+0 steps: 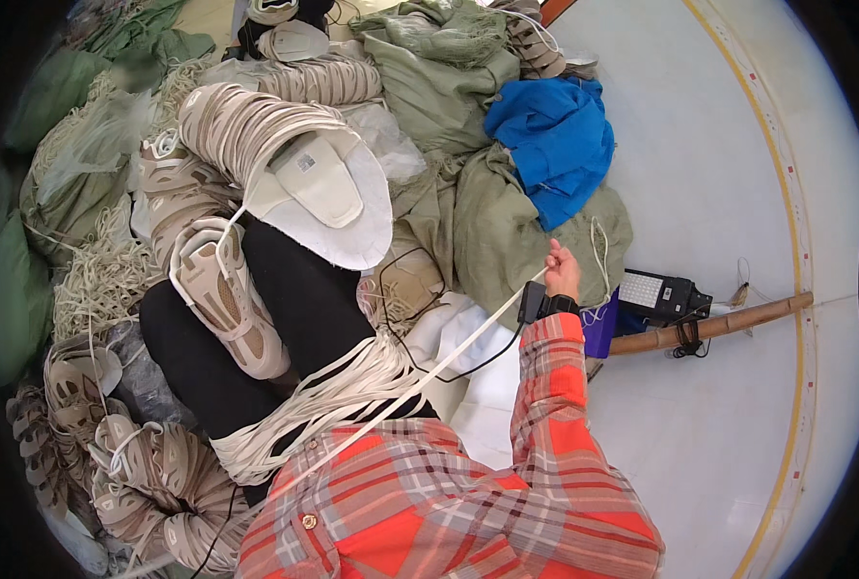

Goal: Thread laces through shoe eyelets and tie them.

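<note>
My right hand (563, 272) is closed, pinching a cream shoelace (454, 359) out to the right. The lace runs taut across my lap and plaid shirt toward the lower left. My left hand does not show. A beige and white shoe upper (227, 301) rests between my black-clad thighs, with a white lace at its top eyelets. Over my knee lies a stack of nested beige shoe uppers (246, 135), with a pale insole-like panel (316, 180) at its front. A thick bundle of cream laces (338, 394) is spread across my lap.
More shoe uppers (159, 487) and tangled laces (111, 275) lie on the left. Green sacks (439, 72) and a blue cloth (557, 135) are piled ahead. On the right are a bamboo pole (729, 322) and a black lamp-like device (663, 296). A black cable (487, 365) trails from my wrist.
</note>
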Demonstrator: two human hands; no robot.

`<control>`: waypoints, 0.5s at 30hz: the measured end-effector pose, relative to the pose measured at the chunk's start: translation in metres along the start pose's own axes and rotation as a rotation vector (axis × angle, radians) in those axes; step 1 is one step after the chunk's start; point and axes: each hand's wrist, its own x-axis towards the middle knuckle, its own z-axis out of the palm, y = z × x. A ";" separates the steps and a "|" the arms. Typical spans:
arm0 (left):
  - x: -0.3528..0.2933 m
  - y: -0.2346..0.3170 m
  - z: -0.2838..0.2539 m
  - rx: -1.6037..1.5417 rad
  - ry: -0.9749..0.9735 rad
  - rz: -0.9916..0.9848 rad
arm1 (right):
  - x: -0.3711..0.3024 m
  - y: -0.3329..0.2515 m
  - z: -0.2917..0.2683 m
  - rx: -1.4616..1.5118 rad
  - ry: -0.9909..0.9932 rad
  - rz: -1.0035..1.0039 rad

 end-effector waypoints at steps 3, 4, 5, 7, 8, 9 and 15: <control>-0.025 0.056 0.052 0.041 -0.035 0.050 | -0.038 -0.011 0.046 -0.259 -0.230 -0.017; -0.022 0.162 0.047 0.078 -0.040 0.082 | -0.071 -0.011 0.064 -0.412 -0.462 -0.053; -0.024 0.223 0.049 0.120 -0.048 0.108 | -0.108 -0.014 0.087 -0.482 -0.576 -0.035; -0.074 0.080 -0.052 0.336 -0.025 0.096 | -0.196 0.011 0.151 -0.638 -0.880 0.061; -0.060 0.113 -0.001 0.176 0.004 0.108 | -0.238 0.030 0.171 -0.793 -0.965 0.029; -0.060 0.252 0.045 -0.192 -0.073 0.094 | -0.271 0.048 0.183 -0.878 -1.061 -0.078; -0.152 0.512 0.104 -0.900 -0.497 0.026 | -0.333 0.156 0.228 -0.984 -1.547 -0.796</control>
